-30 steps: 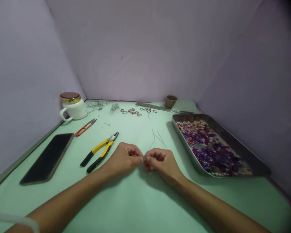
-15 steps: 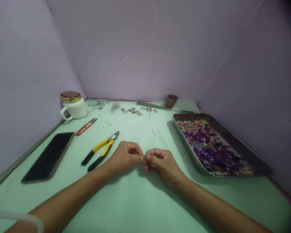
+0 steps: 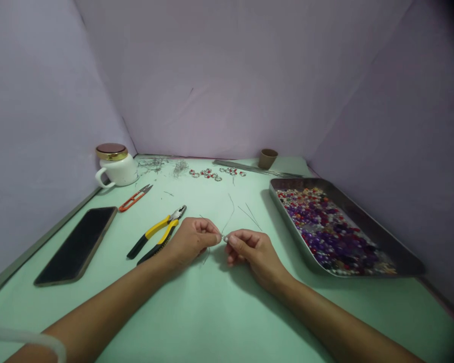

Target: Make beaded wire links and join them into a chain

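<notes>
My left hand (image 3: 196, 238) and my right hand (image 3: 249, 247) meet at the middle of the green table (image 3: 212, 317), fingertips pinched close together. Between them is a small beaded wire piece (image 3: 224, 238), pale and silvery, mostly covered by the fingertips. One thin wire end (image 3: 231, 212) rises from it toward the back; another thin end hangs below my left fingers. Both hands are closed on the piece. Just left of my left hand lie pliers (image 3: 161, 232) with yellow and black handles, jaws pointing away.
A metal tray (image 3: 306, 252) of mixed beads stands at right. On the left are a phone (image 3: 77, 247), orange thread snips (image 3: 135, 197) and a lidded white mug (image 3: 117, 170). Farther back are finished beaded pieces (image 3: 206, 174), wire scraps (image 3: 151, 164), straight wires (image 3: 249, 167) and a brown cup (image 3: 268, 159).
My fingertips have drawn slightly apart, showing more of the beaded piece. The upper wire end has swung left, and a wire end now shows below my left hand.
</notes>
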The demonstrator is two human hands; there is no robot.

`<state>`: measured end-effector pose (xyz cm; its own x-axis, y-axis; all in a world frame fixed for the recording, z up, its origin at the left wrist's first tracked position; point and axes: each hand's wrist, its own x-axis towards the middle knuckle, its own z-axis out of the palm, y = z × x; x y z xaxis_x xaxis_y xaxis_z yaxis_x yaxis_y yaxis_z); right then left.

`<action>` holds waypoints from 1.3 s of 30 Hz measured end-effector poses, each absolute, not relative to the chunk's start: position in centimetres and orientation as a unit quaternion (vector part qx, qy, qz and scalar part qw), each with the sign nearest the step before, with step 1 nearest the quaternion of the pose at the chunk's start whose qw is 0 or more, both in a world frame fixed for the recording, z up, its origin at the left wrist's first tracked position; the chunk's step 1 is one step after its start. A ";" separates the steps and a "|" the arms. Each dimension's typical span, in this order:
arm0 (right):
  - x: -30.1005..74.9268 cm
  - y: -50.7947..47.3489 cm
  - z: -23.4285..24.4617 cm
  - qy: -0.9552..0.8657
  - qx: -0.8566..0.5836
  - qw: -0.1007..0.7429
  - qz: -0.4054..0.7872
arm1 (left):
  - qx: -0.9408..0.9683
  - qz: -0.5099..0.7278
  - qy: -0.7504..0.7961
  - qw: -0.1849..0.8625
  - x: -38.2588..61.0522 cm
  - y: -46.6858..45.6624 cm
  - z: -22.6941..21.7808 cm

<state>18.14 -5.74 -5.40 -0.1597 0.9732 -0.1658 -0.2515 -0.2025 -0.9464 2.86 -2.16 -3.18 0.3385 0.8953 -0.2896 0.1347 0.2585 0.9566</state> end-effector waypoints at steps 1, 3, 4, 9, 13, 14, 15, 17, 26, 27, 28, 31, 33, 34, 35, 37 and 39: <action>18.1 -5.7 -5.4 -0.412 -0.439 0.476 0.641 | 0.529 0.304 0.488 0.624 2.9 -2.2 -3.3; 18.1 -5.6 -5.5 -0.410 -0.441 0.472 0.645 | 0.534 0.301 0.487 0.622 2.9 -2.2 -3.3; 18.0 -5.6 -5.5 -0.407 -0.441 0.470 0.647 | 0.538 0.300 0.486 0.619 3.0 -2.3 -3.3; 18.0 -5.6 -5.5 -0.399 -0.450 0.474 0.643 | 0.561 0.297 0.489 0.598 3.0 -2.6 -3.0; 18.1 -5.6 -5.5 -0.407 -0.450 0.482 0.632 | 0.567 0.284 0.498 0.592 3.0 -2.6 -2.8; 18.1 -5.6 -5.5 -0.408 -0.448 0.480 0.635 | 0.564 0.284 0.497 0.595 3.0 -2.6 -2.9; 18.1 -5.6 -5.5 -0.407 -0.445 0.477 0.639 | 0.560 0.287 0.496 0.599 3.1 -2.6 -3.0; 18.1 -5.6 -5.5 -0.402 -0.438 0.472 0.651 | 0.547 0.298 0.489 0.610 3.1 -2.7 -3.1; 18.0 -5.8 -5.4 -0.435 -0.452 0.473 0.619 | 0.566 0.294 0.478 0.603 2.8 -2.6 -3.2; 18.0 -5.8 -5.4 -0.436 -0.457 0.472 0.615 | 0.565 0.293 0.477 0.606 2.8 -2.6 -3.2; 18.0 -5.8 -5.3 -0.437 -0.462 0.471 0.611 | 0.563 0.295 0.477 0.607 2.8 -2.6 -3.3; 17.9 -5.8 -5.4 -0.442 -0.470 0.468 0.604 | 0.560 0.299 0.481 0.605 2.9 -2.7 -3.3; 17.9 -5.8 -5.5 -0.452 -0.467 0.469 0.598 | 0.562 0.298 0.488 0.598 2.9 -2.7 -3.2; 17.9 -5.8 -5.6 -0.461 -0.465 0.469 0.592 | 0.564 0.296 0.492 0.594 3.0 -2.7 -3.2; 18.0 -5.8 -5.6 -0.474 -0.467 0.470 0.581 | 0.567 0.293 0.496 0.589 3.0 -2.7 -3.1; 18.0 -5.9 -5.7 -0.504 -0.482 0.472 0.539 | 0.574 0.288 0.504 0.577 3.1 -2.8 -3.0; 18.1 -6.1 -5.7 -0.539 -0.502 0.473 0.484 | 0.582 0.283 0.511 0.565 3.2 -2.8 -2.9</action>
